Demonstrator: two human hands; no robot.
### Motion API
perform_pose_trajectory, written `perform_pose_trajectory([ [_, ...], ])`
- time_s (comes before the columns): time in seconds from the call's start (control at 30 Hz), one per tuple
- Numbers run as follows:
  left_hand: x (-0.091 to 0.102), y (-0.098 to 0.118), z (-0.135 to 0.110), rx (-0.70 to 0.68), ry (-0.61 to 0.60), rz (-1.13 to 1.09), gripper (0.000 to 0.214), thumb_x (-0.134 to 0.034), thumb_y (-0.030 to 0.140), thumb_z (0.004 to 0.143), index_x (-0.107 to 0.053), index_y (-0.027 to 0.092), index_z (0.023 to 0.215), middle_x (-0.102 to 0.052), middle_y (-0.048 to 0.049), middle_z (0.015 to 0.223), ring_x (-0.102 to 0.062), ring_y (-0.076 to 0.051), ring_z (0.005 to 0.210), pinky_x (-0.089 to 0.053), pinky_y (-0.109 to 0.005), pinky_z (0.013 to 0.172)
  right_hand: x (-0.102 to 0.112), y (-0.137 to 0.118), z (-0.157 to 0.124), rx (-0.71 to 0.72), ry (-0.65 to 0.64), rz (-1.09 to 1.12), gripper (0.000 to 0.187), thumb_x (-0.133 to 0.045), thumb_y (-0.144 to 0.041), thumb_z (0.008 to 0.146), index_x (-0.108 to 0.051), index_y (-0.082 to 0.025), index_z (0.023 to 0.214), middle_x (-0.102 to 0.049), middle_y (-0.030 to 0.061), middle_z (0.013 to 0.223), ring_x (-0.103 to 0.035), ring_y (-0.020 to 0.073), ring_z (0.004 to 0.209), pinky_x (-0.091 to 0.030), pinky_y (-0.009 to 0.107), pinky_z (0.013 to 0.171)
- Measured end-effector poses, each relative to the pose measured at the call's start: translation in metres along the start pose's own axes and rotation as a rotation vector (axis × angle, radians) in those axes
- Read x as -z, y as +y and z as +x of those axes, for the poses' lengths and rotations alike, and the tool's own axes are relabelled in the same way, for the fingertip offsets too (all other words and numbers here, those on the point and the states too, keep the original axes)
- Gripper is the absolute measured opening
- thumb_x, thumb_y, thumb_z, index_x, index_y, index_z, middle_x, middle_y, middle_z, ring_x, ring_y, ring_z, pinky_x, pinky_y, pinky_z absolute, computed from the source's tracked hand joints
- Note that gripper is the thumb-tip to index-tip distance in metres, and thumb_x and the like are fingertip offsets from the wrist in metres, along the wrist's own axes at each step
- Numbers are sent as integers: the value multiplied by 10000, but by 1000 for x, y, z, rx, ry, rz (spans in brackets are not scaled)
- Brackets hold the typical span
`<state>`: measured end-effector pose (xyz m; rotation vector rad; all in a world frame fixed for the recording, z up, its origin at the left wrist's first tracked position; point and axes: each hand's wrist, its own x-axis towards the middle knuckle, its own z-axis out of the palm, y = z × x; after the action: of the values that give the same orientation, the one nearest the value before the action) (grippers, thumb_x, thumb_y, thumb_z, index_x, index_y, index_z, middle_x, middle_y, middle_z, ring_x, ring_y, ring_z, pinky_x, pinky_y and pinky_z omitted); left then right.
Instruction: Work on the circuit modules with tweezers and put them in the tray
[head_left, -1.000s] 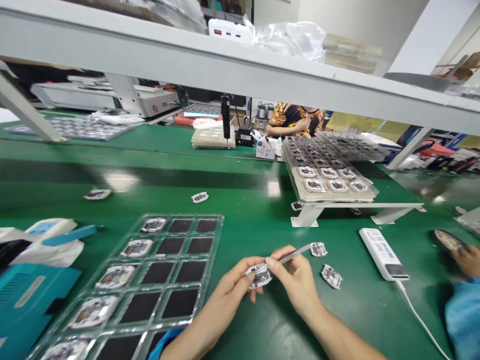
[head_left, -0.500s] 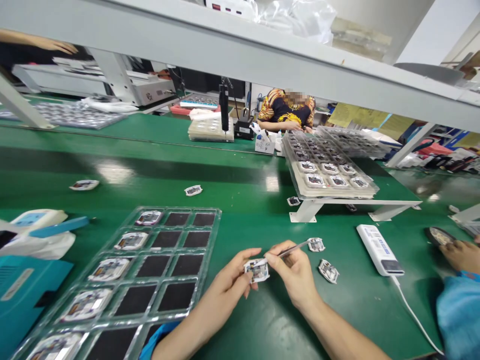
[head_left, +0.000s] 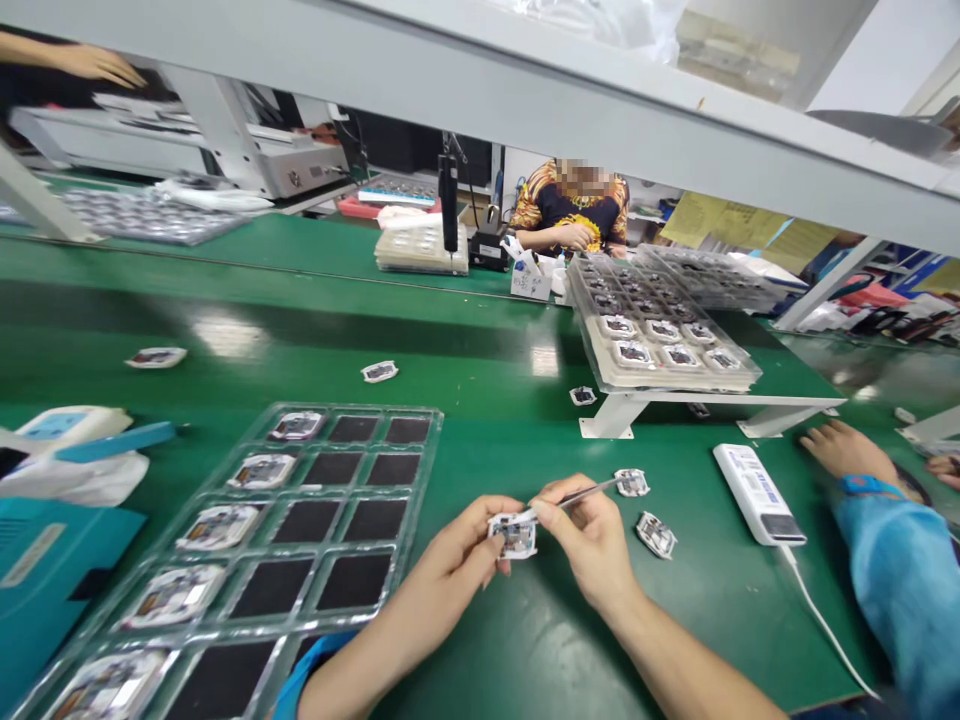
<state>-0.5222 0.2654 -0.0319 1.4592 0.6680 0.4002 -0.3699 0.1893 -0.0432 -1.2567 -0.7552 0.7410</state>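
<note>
My left hand (head_left: 461, 553) pinches a small white-framed circuit part (head_left: 514, 534) just above the green table. My right hand (head_left: 589, 540) is closed on metal tweezers (head_left: 592, 491) whose near end meets that part; the far end points right toward a second part (head_left: 631, 483) lying on the table. A third part (head_left: 656, 534) lies just right of my right hand. To the left sits a clear plastic tray (head_left: 427, 470) with dark pockets; its left column holds several of the same parts.
A white power bank (head_left: 757, 480) with a cable lies at right, beside a co-worker's hand (head_left: 844, 452) in a blue sleeve. A raised stand carries stacked trays (head_left: 660, 345). Loose parts (head_left: 379, 372) dot the belt. A teal box (head_left: 45, 580) sits far left. Another person sits across.
The co-worker's hand at right has let go of a dark object and moved inward, flat toward the power bank. My own hands keep the part and tweezers, barely shifted.
</note>
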Motion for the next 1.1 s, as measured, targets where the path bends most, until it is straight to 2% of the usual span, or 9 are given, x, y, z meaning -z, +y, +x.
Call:
perform_pose_trajectory([
  [0.13,1,1,-1,-45,-10,78,264,-521,388,897,-640,207,1047,-634,-21,804,-555,-183,696,-439,-281,643,2,0,1,-18,4,-37,276,-811,-421,733,-670,-183,735,-670,12,692,-610,164,668,-494,282,652],
  [0.37,1,1,-3,-88,17,190,267,-500,382,921,-639,232,1094,-647,-15,821,-569,-194,719,-448,-280,676,0,1,2,-68,45,34,307,-827,-445,708,-669,-183,737,-654,3,670,-599,154,643,-486,269,621],
  [0.53,-1,-3,-2,-64,58,95,247,-525,360,902,-646,238,1080,-657,-16,846,-578,-192,726,-459,-286,698,-2,1,-2,35,54,0,218,-815,-372,735,-690,-193,745,-690,19,730,-635,172,700,-512,292,672],
  [0.8,-6,-1,0,-33,104,-28,193,-524,340,879,-650,209,947,-609,-12,797,-501,-165,654,-426,-270,623,-5,-1,-10,179,-13,-50,49,-753,-213,805,-705,-217,797,-710,28,787,-672,191,793,-532,315,747],
  [1.1,-5,-2,-1,-44,85,-1,176,-502,314,879,-635,221,945,-577,-2,776,-504,-177,689,-428,-280,676,-5,2,-10,134,-8,-42,96,-762,-279,809,-695,-210,799,-717,32,792,-680,191,767,-539,320,732],
])
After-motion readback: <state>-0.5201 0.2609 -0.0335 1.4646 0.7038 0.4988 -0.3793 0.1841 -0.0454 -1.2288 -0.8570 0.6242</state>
